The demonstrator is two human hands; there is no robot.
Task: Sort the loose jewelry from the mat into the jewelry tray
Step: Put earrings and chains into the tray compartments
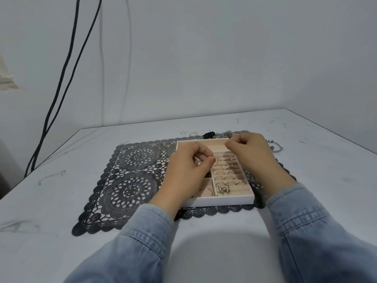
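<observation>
A white jewelry tray [220, 201] with beige lining lies on a black lace mat [130, 180]. Its right side holds rows of rings [228, 177] and a silver butterfly piece [224, 189]. My left hand [187, 170] hovers over the tray's left half and pinches a thin hoop [218, 159] between thumb and fingers. My right hand [253, 154] is over the tray's far right corner, fingers curled and fingertips pinched together; nothing shows between them. Both hands hide parts of the tray.
Loose pieces lie behind the tray: a small ring [183, 132], a clear item [193, 133], a black bead bracelet [209, 135] and a watch [226, 135]. A silver bracelet [277, 147] lies at the right. Black cables [61, 88] hang down the wall.
</observation>
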